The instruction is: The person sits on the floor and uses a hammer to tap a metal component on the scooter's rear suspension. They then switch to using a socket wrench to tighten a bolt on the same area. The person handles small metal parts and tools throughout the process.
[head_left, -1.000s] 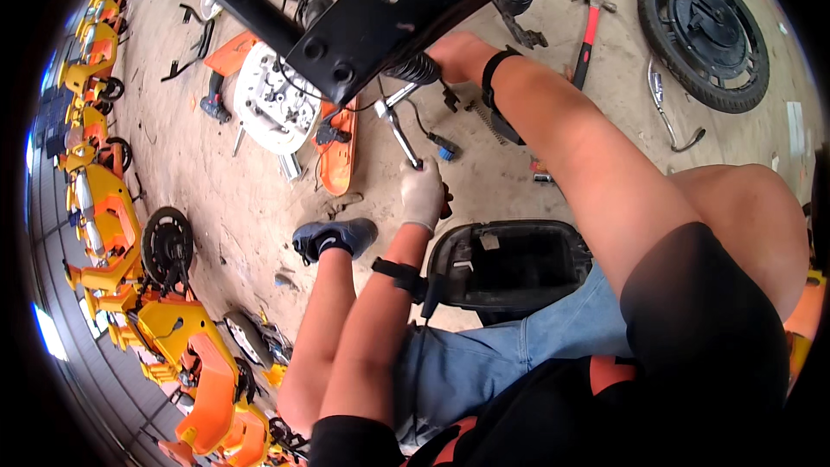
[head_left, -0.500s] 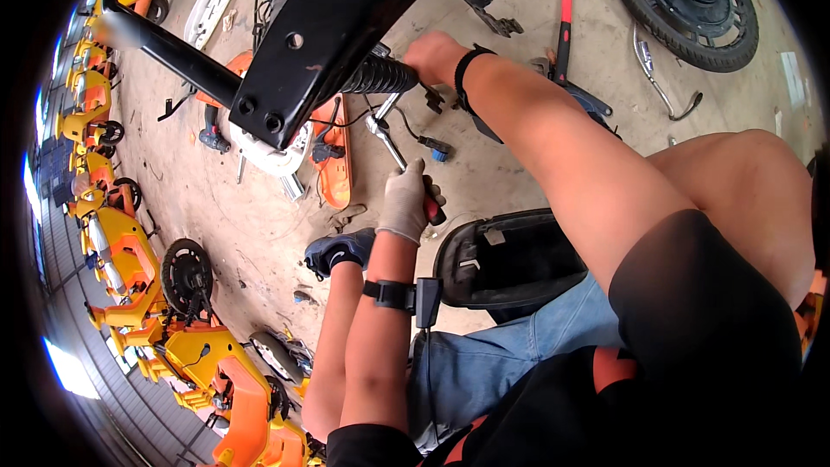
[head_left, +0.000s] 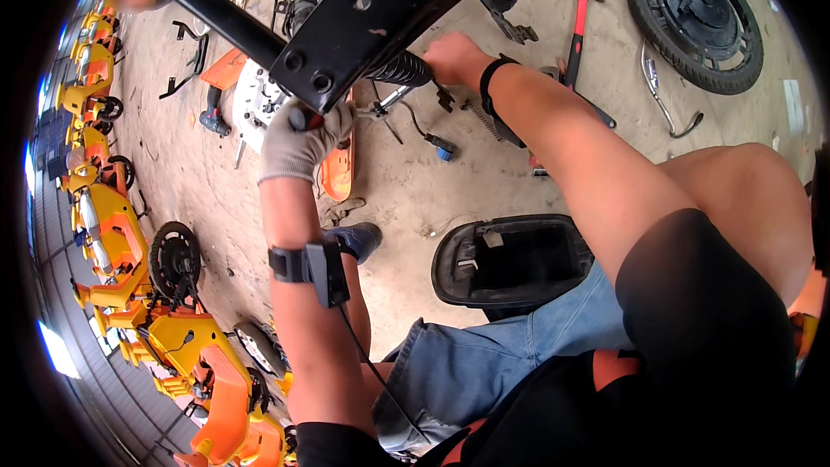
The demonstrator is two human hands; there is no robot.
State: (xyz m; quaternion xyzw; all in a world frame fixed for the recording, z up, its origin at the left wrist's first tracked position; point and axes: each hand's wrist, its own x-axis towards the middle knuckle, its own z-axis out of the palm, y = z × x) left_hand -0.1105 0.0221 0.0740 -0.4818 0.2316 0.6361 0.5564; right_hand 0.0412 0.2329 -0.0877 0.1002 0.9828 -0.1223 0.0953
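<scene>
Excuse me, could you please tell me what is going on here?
The gloved left hand grips a ratchet wrench near the end of a black frame. The bare right hand is at the lower end of a coil-spring shock absorber; whether it holds anything is hidden. A hammer and a wheel lie on the floor to the right.

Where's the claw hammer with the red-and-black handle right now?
In the head view, the hammer lies on the floor at upper right, its head toward the top edge, between the right hand and the black wheel.
</scene>
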